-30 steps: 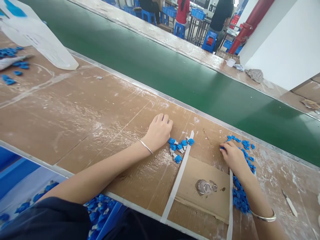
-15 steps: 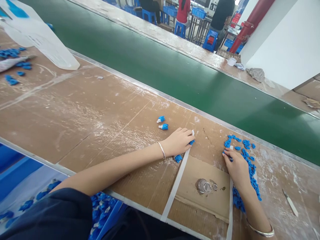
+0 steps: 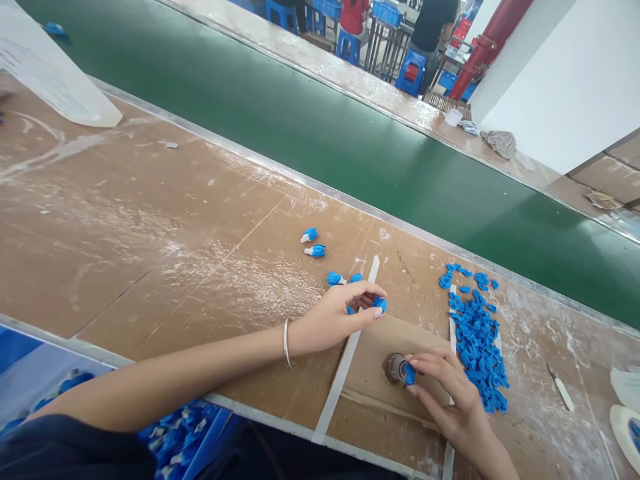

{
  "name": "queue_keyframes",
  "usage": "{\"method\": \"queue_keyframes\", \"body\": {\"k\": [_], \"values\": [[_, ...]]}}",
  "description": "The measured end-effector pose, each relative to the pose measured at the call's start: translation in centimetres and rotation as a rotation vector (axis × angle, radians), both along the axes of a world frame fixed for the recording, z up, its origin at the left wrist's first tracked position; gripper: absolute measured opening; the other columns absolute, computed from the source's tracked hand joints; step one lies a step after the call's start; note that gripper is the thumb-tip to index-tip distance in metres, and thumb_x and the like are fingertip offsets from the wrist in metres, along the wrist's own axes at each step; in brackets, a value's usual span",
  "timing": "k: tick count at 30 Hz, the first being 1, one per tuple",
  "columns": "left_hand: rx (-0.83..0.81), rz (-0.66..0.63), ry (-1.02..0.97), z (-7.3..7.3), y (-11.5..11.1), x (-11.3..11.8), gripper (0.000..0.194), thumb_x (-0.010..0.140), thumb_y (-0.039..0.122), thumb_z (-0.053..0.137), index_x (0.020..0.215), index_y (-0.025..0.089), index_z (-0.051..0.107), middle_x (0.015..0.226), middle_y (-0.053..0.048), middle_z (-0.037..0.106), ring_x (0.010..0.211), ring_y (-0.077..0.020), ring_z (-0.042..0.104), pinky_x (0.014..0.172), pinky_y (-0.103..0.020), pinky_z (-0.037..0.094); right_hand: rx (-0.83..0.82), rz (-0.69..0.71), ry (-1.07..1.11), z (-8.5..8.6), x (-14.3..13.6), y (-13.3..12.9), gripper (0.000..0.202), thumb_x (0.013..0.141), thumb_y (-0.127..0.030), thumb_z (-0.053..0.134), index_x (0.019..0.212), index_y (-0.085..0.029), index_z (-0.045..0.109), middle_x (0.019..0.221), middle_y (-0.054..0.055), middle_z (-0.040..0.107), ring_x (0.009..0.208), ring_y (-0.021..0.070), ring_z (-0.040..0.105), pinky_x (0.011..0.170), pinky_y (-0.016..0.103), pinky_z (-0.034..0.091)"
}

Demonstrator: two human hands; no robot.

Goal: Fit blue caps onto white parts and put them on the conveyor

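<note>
My left hand (image 3: 353,310) pinches a small blue plastic part (image 3: 380,304) between thumb and fingers, above a strip of white tape (image 3: 345,373). Low over a cardboard sheet (image 3: 365,370), my right hand (image 3: 447,387) grips another blue piece (image 3: 410,374) at the mouth of a small clear round container (image 3: 396,367). Whether that piece touches the rim I cannot tell. Several blue parts with white stems, among them one blue-and-white part (image 3: 316,251), lie on the table just beyond my left hand. A heap of loose blue pieces (image 3: 480,347) spreads to the right of my right hand.
A green conveyor belt (image 3: 300,147) runs behind the brown table (image 3: 150,220). A white-handled knife (image 3: 561,388) and a tape roll (image 3: 625,433) lie at right. A bin of blue parts (image 3: 180,433) stands below the front edge. People sit beyond the belt.
My right hand has moved from the blue heap toward me, to the clear container. My left hand has drawn back slightly and holds a blue part. The view has shifted a little right.
</note>
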State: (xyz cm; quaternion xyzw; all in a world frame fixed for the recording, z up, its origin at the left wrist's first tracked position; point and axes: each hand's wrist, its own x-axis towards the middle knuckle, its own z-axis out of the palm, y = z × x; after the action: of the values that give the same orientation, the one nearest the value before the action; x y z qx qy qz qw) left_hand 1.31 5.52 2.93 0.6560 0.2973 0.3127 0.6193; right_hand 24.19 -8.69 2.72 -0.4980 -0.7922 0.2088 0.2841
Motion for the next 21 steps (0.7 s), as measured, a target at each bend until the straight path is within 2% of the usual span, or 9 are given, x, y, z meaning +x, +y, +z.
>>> {"method": "queue_keyframes", "body": {"k": [5, 9, 13, 16, 21], "values": [[-0.365, -0.094, -0.158, -0.6, -1.5, 0.4, 0.028, 0.08, 0.031, 0.064, 0.103, 0.015, 0.062, 0.094, -0.005, 0.065, 0.087, -0.0168, 0.06, 0.082, -0.031, 0.048, -0.01, -0.057, 0.103, -0.9, -0.9, -0.3, 0.027, 0.092, -0.012, 0.059, 0.116, -0.025, 0.059, 0.111, 0.005, 0.066, 0.1, 0.0211, 0.058, 0.087, 0.036, 0.048], [-0.592, -0.184, -0.26, -1.1, -3.1, 0.7, 0.033, 0.079, 0.035, 0.071, 0.102, 0.014, 0.061, 0.089, -0.004, 0.065, 0.084, -0.015, 0.06, 0.078, -0.029, 0.049, -0.017, -0.209, 0.495, -0.6, -2.3, -0.6, 0.022, 0.091, -0.021, 0.065, 0.112, -0.027, 0.064, 0.105, 0.004, 0.068, 0.099, 0.0187, 0.061, 0.085, 0.031, 0.053], [-0.739, -0.274, -0.352, -1.3, -4.5, 0.9, 0.04, 0.079, 0.039, 0.073, 0.106, 0.013, 0.058, 0.084, -0.003, 0.065, 0.078, -0.0146, 0.063, 0.074, -0.029, 0.051, -0.022, -0.304, 0.849, -0.6, -4.2, -0.7, 0.022, 0.089, -0.026, 0.071, 0.11, -0.027, 0.067, 0.102, 0.003, 0.07, 0.099, 0.0152, 0.064, 0.087, 0.024, 0.054], [-0.809, -0.281, -0.395, -1.3, -5.0, 0.9, 0.041, 0.078, 0.038, 0.075, 0.105, 0.012, 0.058, 0.085, -0.004, 0.067, 0.077, -0.0134, 0.064, 0.072, -0.027, 0.052, -0.026, -0.339, 0.919, -0.7, -5.3, -0.4, 0.021, 0.086, -0.027, 0.073, 0.107, -0.027, 0.069, 0.099, 0.004, 0.071, 0.097, 0.016, 0.066, 0.086, 0.025, 0.055], [-0.862, -0.271, -0.456, -1.2, -5.0, 0.8, 0.038, 0.078, 0.034, 0.077, 0.102, 0.012, 0.059, 0.086, -0.003, 0.068, 0.078, -0.0118, 0.065, 0.072, -0.025, 0.053, -0.017, -0.338, 0.856, -0.9, -6.0, -0.2, 0.017, 0.088, -0.026, 0.072, 0.105, -0.027, 0.07, 0.102, 0.006, 0.07, 0.097, 0.019, 0.065, 0.085, 0.031, 0.056]]}}
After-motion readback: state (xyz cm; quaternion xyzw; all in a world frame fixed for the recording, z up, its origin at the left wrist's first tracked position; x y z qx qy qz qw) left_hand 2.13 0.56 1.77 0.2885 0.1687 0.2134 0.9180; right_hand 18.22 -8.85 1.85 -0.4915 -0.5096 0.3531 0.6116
